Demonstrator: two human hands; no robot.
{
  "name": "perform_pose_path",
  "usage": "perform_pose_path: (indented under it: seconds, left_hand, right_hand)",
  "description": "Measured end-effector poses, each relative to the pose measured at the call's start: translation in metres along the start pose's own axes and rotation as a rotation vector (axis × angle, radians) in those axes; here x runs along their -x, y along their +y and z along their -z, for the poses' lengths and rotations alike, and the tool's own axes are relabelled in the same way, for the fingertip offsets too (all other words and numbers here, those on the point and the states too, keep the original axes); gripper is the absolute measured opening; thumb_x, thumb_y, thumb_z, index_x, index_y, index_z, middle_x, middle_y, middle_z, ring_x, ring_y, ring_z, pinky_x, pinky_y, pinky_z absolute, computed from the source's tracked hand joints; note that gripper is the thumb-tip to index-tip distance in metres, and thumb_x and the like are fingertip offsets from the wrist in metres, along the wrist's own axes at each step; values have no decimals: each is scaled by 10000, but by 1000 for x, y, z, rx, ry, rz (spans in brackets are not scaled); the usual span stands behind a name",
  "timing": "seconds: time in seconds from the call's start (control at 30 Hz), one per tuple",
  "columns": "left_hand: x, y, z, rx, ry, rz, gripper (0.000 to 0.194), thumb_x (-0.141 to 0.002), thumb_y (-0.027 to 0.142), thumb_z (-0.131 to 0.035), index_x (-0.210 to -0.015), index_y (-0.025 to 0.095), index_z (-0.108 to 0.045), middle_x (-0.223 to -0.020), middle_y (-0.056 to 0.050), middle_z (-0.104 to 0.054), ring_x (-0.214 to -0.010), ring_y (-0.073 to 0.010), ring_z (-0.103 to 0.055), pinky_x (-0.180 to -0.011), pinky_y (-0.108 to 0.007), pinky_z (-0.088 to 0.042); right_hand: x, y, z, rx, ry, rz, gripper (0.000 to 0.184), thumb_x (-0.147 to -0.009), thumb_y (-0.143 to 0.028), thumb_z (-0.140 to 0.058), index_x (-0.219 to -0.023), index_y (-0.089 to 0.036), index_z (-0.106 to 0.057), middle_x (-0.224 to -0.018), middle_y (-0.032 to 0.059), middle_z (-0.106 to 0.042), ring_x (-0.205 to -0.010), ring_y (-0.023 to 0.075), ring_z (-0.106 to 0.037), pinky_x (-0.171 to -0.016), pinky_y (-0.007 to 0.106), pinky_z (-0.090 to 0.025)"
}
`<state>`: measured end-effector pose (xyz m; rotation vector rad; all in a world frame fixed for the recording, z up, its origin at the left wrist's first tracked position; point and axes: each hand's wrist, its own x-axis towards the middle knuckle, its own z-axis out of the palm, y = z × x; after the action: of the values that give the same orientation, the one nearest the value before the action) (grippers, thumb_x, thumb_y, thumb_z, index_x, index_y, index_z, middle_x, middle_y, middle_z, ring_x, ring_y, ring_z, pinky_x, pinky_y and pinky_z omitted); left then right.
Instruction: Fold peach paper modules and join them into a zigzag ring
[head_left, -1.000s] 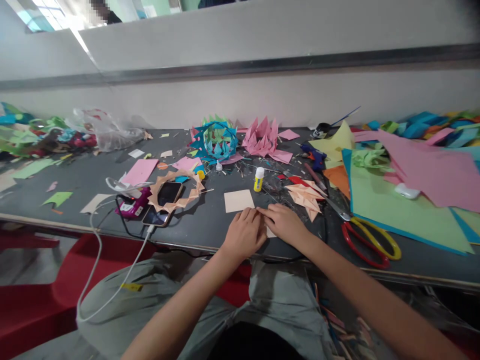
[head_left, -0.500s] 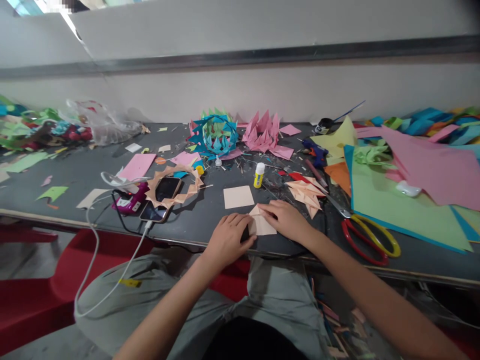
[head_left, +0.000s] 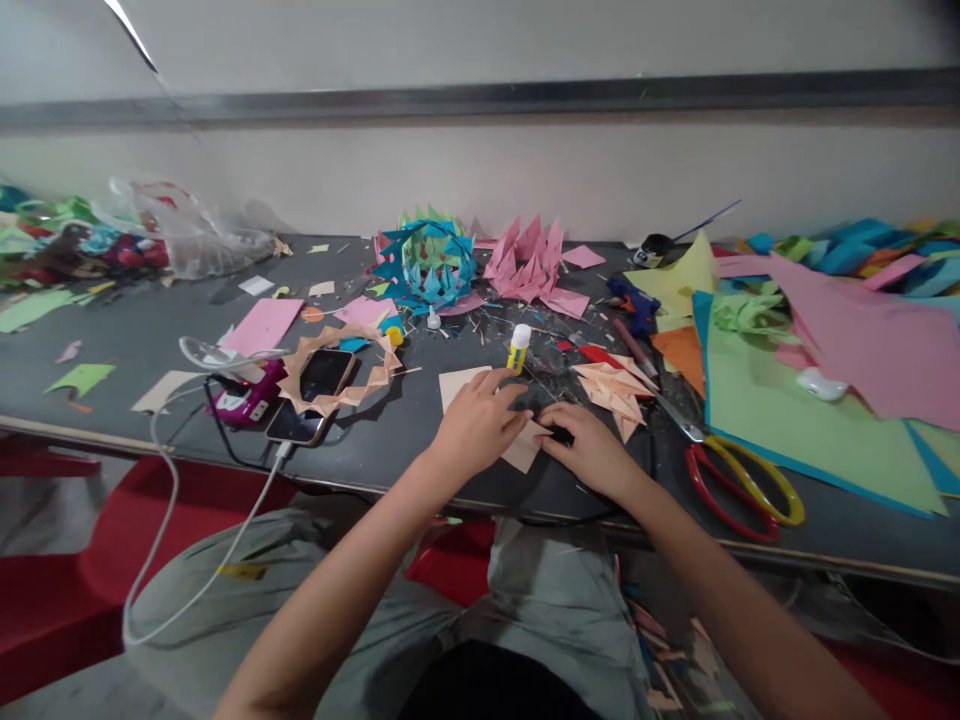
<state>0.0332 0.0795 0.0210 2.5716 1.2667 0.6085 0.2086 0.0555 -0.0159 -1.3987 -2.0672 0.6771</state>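
My left hand [head_left: 477, 425] lies on a small peach paper piece [head_left: 523, 447] near the front edge of the dark table [head_left: 150, 345], its fingers bent and pressing down on the paper. My right hand [head_left: 590, 445] presses the same piece from the right, fingertips together at its right corner. A flat peach paper square [head_left: 454, 384] shows just beyond my left hand, partly hidden by it. A small yellow glue bottle [head_left: 517, 349] stands upright behind my hands. A pile of folded peach pieces [head_left: 612, 385] lies to the right.
Red and yellow scissors [head_left: 739, 475] lie right of my hands, beside large green [head_left: 795, 420] and pink sheets [head_left: 870, 340]. A phone [head_left: 313, 390] on a cable rests inside a peach paper ring [head_left: 375, 372] at left. Blue-green [head_left: 431, 265] and pink paper flowers [head_left: 529, 265] stand farther back.
My left hand has moved forward and right onto the peach piece, now covering part of the flat square. The piece is turned, and my right hand has shifted slightly right.
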Motion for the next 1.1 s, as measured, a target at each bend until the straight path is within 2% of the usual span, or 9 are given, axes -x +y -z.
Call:
perform_pose_path:
  seconds: [0.13, 0.23, 0.3, 0.37, 0.47, 0.6, 0.77, 0.9, 1.1]
  left_hand:
    - [-6, -1, 8, 333, -190, 53, 217, -777, 220, -514, -964, 203, -624, -839, -25, -653, -791, -161, -590, -702, -251, -439]
    - [1, 6, 0, 678, -53, 281, 184, -778, 283, -503, -833, 161, -630, -697, -12, -622, -607, -118, -553, -549, -205, -406]
    - [7, 11, -9, 918, 84, 478, 215, -757, 328, -521, -815, 134, -593, -606, 11, -565, -516, -94, -502, -481, -188, -374]
    - [15, 15, -17, 1048, 140, 544, 220, -732, 342, -546, -780, 128, -561, -598, 25, -538, -517, -81, -482, -491, -181, -373]
    - [23, 16, -22, 955, 120, 506, 215, -737, 346, -545, -722, 131, -544, -596, 28, -521, -537, -77, -465, -510, -179, -361]
    - [29, 10, -19, 620, 87, 477, 184, -759, 333, -525, -746, 161, -589, -612, 24, -558, -544, -88, -480, -507, -187, -340]
    - [29, 9, -20, 304, 6, 492, 175, -783, 345, -506, -787, 205, -611, -703, 12, -638, -632, -129, -559, -553, -215, -347]
    - [26, 12, -20, 239, -32, 571, 335, -729, 458, -554, -944, 203, -582, -719, -2, -637, -642, -159, -566, -527, -225, -322]
    - [27, 2, -17, 342, -37, 552, 258, -796, 400, -466, -707, 191, -589, -647, 15, -605, -587, -120, -521, -519, -199, -310]
  right_hand:
    - [-2, -8, 5, -245, 31, -66, 129, -778, -292, -508, -765, -182, -574, -726, 4, -600, -694, 142, -545, -663, 257, -418]
    - [1, -13, 1, -477, 156, -202, 206, -724, -375, -566, -767, -173, -562, -693, 0, -583, -635, 128, -528, -594, 236, -419]
    - [2, -16, -4, -626, 156, -286, 265, -697, -424, -585, -758, -166, -562, -671, 2, -584, -596, 123, -525, -554, 229, -419]
    - [3, -17, -6, -710, 142, -338, 294, -685, -446, -591, -762, -162, -573, -666, 7, -594, -584, 124, -530, -541, 230, -422]
    - [2, -15, -3, -735, 121, -353, 303, -666, -442, -612, -774, -160, -587, -672, 7, -606, -586, 126, -538, -543, 230, -423]
    - [-1, -9, 6, -592, -136, -289, 283, -688, -431, -591, -761, -158, -607, -678, 11, -618, -606, 140, -545, -544, 235, -419]
    - [1, -1, -1, -151, 68, -245, 249, -738, -387, -537, -624, -168, -569, -528, -12, -539, -511, 119, -465, -473, 212, -335]
    - [5, -2, -11, -244, 84, -256, 244, -757, -403, -528, -728, -167, -582, -611, 2, -590, -559, 131, -514, -502, 215, -359]
    - [5, -7, -13, -244, 168, -220, 287, -804, -435, -460, -702, -182, -547, -577, -11, -552, -542, 129, -512, -496, 217, -367]
